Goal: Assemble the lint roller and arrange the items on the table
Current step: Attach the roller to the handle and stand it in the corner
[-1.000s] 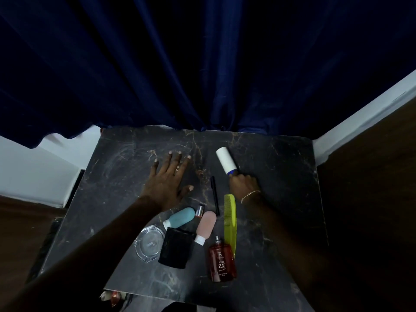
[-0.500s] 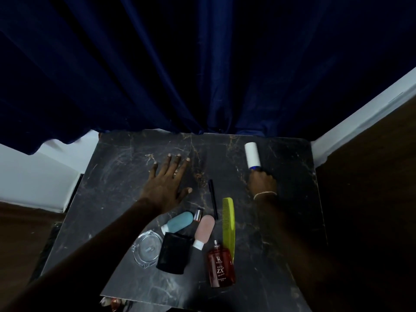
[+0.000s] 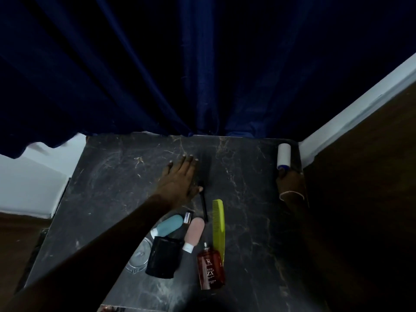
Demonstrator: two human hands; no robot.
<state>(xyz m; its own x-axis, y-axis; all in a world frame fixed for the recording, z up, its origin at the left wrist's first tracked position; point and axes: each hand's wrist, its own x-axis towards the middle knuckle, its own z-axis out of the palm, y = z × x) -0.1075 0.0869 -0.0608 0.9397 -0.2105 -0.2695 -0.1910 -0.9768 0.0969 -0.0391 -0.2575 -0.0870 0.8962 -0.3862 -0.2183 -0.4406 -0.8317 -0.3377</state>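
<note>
Head view, near to far. Lower centre of the frame: an amber perfume bottle (image 3: 211, 269), a black pouch (image 3: 163, 257) overlapping a clear glass dish (image 3: 136, 260), a pink tube (image 3: 194, 233), a teal tube (image 3: 168, 226) and a yellow-green comb (image 3: 219, 226) lie clustered on the dark marbled surface (image 3: 108, 190). Mid-frame: a thin black stick (image 3: 203, 204) lies just beside the left hand (image 3: 180, 180), which rests flat, fingers spread, holding nothing. Right edge: the right hand (image 3: 290, 182) closes its grip on the blue handle of the lint roller (image 3: 283, 156), whose white roll points toward the far right corner, near the curtain (image 3: 202, 64). Judged light and rigid; the paper roll is probably tacky, so the handle is the proper hold.
</note>
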